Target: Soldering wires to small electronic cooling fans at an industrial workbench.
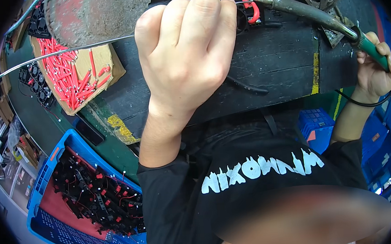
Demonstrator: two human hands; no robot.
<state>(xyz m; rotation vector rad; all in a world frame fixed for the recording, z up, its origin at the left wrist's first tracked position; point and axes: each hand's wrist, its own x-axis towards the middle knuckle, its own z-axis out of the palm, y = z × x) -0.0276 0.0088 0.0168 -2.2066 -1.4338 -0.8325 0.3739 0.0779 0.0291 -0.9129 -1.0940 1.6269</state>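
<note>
Closest, at 12 o'clock, the left hand (187, 49) is curled into a fist above the dark table (286, 55). Toward 2 o'clock slants a soldering iron (313, 15), its green handle (369, 47) wrapped by the right hand (375, 78), presumably to keep clear of the hot end. Partly hidden at 1 o'clock, the black fan (243, 21) with its red tube (255, 14) sits near the iron's tip, while silvery wire (79, 47) from 10 o'clock enters the left fist, likely gripped for feeding.
</note>
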